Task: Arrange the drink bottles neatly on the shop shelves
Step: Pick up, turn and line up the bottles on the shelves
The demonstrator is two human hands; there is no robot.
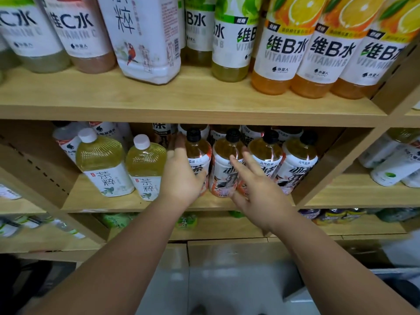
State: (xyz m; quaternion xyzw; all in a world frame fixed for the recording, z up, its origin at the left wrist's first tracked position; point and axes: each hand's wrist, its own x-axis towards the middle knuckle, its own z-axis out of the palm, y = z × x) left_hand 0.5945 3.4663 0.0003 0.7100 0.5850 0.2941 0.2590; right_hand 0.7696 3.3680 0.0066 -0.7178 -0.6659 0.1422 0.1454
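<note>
Several black-capped amber tea bottles (pixel 297 164) stand in a row on the middle wooden shelf (pixel 95 201). My left hand (pixel 181 176) lies flat, fingers apart, against the leftmost of them (pixel 197 151). My right hand (pixel 256 183) is spread in front of the second bottle (pixel 225 155) and the third bottle (pixel 266 148), holding nothing. Two white-capped yellow-green tea bottles (pixel 145 164) stand to the left of my left hand. Lower parts of the middle bottles are hidden behind my hands.
The upper shelf (pixel 181 103) carries vitamin water bottles, orange ones (pixel 279 53) at right, and a white square bottle (pixel 145 42). A vertical divider (pixel 336 160) closes the compartment on the right. More bottles fill the shelf below and the side compartments. Grey floor shows beneath.
</note>
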